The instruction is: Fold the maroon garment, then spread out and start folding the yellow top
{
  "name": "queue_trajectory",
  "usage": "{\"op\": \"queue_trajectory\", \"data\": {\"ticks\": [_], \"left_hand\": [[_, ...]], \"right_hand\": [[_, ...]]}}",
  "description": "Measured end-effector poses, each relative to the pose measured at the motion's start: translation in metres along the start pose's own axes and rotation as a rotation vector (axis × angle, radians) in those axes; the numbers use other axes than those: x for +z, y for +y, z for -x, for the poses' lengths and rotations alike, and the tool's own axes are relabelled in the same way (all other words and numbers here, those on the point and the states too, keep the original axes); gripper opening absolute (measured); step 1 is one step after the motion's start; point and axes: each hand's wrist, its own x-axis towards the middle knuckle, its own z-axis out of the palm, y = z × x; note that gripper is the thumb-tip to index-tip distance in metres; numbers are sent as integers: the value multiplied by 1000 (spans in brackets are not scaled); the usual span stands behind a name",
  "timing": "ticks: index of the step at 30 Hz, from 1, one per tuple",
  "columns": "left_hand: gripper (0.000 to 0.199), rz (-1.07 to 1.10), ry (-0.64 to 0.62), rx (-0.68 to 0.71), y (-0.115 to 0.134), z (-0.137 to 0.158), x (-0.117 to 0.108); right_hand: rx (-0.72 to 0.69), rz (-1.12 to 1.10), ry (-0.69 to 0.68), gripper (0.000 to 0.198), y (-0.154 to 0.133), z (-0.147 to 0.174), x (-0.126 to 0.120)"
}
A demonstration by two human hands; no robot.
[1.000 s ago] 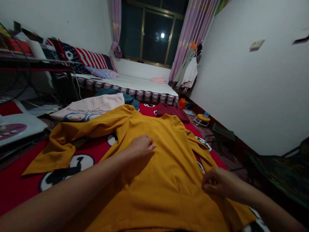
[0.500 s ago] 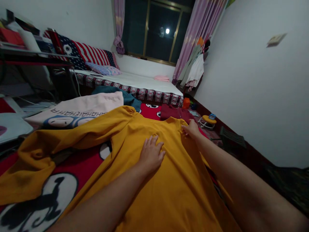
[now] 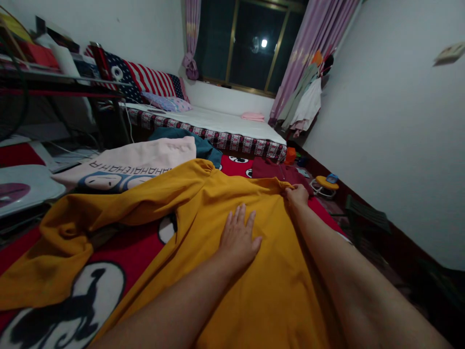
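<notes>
A mustard-yellow long-sleeved top lies spread out over a red blanket with black-and-white cartoon prints. Its left-side sleeve stretches out and bends back toward me. My left hand rests flat on the chest of the top, fingers spread. At the right shoulder, near the neckline, my right hand pinches the yellow fabric between closed fingers. The sleeve on that side is mostly hidden behind my right forearm.
Beyond the top lie a pale pink printed garment, a teal garment and a maroon garment. A bed stands under the window. At left is a cluttered desk; at right, a yellow-seated stool.
My right hand has closed on the shoulder fabric and drawn it, bunching the neckline's right end. My left hand stays flat on the chest. The view has shifted slightly left.
</notes>
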Motion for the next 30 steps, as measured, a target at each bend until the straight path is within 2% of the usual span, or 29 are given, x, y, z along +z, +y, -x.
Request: {"op": "queue_trajectory", "data": {"ticks": [2,4,7,9,10,12,15,17,19,21,24,28,30], "left_hand": [[71,-7,-4,0,0,0,1],[70,-13,1,2,0,-1,2],[69,-19,9,8,-1,-1,2],[66,-25,8,11,-1,-2,1],[65,-32,8,12,-1,-2,0],[61,-45,9,16,0,-2,-2],[57,-55,6,29,1,1,-3],[56,-54,9,35,1,4,-4],[55,-45,30,41,2,4,-6],[45,-17,41,49,-1,-4,-12],[31,52,47,-12,-10,-33,-33],[40,-79,126,-202,-35,-88,-62],[48,-164,92,-283,-47,-111,-69]], "right_hand": [[31,-9,5,51,-10,10,6],[-12,-24,3,62,-21,27,10],[-282,-55,-18,68,-33,63,8],[-473,-22,-87,66,-32,85,4],[-513,34,-138,65,-29,92,2],[-478,214,-221,62,-18,100,0],[-300,459,-232,59,-2,97,1],[-237,513,-196,58,2,95,3],[-234,519,-166,58,1,95,5],[-254,522,-152,57,-1,98,6],[-275,536,-135,56,-2,101,6],[-281,533,-119,56,1,99,9],[-288,528,-108,56,3,98,10]]}}
